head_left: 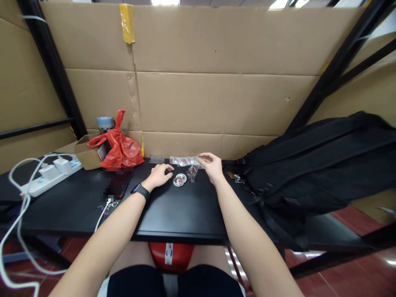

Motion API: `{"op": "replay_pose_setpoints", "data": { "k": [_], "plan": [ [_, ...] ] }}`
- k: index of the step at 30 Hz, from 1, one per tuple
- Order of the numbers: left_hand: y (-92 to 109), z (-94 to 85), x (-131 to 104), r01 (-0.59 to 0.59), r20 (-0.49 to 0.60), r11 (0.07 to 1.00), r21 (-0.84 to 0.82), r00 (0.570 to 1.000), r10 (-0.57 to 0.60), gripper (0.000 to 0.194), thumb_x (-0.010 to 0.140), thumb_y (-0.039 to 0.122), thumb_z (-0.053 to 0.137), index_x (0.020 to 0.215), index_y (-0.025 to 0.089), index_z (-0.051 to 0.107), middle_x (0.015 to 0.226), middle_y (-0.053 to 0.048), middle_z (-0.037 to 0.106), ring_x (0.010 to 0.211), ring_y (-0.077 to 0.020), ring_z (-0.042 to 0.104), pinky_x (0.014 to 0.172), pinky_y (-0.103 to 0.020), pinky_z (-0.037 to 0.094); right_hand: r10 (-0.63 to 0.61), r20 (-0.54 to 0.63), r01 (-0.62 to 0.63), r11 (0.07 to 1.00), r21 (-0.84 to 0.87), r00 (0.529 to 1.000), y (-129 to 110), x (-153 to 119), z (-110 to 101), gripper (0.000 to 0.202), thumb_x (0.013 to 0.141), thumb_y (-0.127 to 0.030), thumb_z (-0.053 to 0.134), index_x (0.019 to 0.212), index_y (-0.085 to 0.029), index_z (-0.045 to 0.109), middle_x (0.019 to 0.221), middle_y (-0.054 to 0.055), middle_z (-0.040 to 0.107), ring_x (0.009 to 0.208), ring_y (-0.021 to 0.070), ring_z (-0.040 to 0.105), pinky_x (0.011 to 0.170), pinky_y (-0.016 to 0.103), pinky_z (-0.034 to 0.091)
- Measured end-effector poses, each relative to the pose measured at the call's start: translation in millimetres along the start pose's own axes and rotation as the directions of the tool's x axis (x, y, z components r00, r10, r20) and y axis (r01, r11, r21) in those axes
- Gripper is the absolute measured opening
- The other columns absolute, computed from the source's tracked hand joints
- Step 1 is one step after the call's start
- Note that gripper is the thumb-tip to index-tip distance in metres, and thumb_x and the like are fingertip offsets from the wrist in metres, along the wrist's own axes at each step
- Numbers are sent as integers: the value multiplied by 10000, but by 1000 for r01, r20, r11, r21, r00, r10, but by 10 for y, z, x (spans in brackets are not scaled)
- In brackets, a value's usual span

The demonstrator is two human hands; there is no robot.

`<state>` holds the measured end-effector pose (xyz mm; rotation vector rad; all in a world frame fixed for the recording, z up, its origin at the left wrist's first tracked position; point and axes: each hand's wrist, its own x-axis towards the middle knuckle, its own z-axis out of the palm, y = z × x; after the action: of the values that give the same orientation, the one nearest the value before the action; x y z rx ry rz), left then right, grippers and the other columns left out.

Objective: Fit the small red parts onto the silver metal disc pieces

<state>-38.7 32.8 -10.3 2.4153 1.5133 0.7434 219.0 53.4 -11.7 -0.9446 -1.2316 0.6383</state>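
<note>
My left hand (pixel 159 175) rests over the black table, its fingers slightly curved and apart, with nothing in them. Just right of its fingertips lie two overlapping round silvery pieces (pixel 178 181), the front one with a small red mark in its middle. My right hand (pixel 213 167) has thumb and forefinger closed at the right end of a row of clear plastic packets (pixel 183 161) with round things inside. Below that row, left of my right hand, is a crumpled clear wrapper (pixel 192 173) with a bit of red in it.
On the left stand a red plastic bag (pixel 122 148), an open cardboard box (pixel 88 152) and a white power strip (pixel 52 175) with cables. A black backpack (pixel 321 165) fills the right side. A cardboard wall (pixel 216 103) closes off the back.
</note>
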Motion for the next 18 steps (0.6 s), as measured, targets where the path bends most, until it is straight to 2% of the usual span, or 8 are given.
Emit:
{"op": "replay_pose_setpoints", "data": {
  "k": [3, 6, 12, 16, 18],
  "plan": [
    [-4, 4, 6, -6, 1, 1000, -1, 1000, 6, 252, 866, 289, 602, 1102, 267, 686, 1171, -23, 713, 1135, -238, 620, 1000, -394, 468, 23, -62, -23, 1000, -10, 998, 10, 11, -4, 319, 612, -388, 787, 816, -174, 665, 886, 83, 721, 821, 206, 671, 757, 345, 542],
    [-10, 11, 10, -12, 5, 1000, -2, 1000, 12, 254, 864, 291, 604, 1103, 265, 688, 1157, -23, 717, 1115, -232, 632, 989, -381, 476, 8, -31, -7, 1000, 25, 999, -24, 18, -17, 318, 613, -394, 795, 808, -180, 664, 876, 71, 716, 835, 205, 665, 767, 346, 537],
    [-17, 23, 13, -30, 8, 1000, -6, 1000, 30, 247, 863, 282, 596, 1091, 261, 687, 1116, -19, 725, 1075, -219, 650, 972, -365, 486, 42, -23, -34, 965, 261, 999, -148, 5, -45, 308, 573, -311, 830, 804, -205, 655, 848, 24, 673, 721, 149, 608, 659, 292, 512],
    [37, -7, -16, -47, -10, 999, -7, 999, 47, 289, 867, 263, 578, 1144, 271, 662, 1154, -25, 700, 1105, -224, 631, 995, -381, 472, 50, -21, -38, 925, 379, 999, -198, -12, -57, 340, 570, -297, 838, 828, -236, 626, 870, 11, 656, 759, 152, 606, 642, 282, 518],
    [111, -42, -49, -109, -33, 994, 6, 994, 109, 364, 858, 247, 574, 1217, 276, 625, 1223, -41, 663, 1173, -237, 593, 1026, -397, 445, 59, 5, -55, 901, 431, 998, -211, -20, -57, 340, 587, -278, 832, 848, -250, 615, 900, 3, 652, 787, 151, 609, 663, 288, 531]
  ]
}}
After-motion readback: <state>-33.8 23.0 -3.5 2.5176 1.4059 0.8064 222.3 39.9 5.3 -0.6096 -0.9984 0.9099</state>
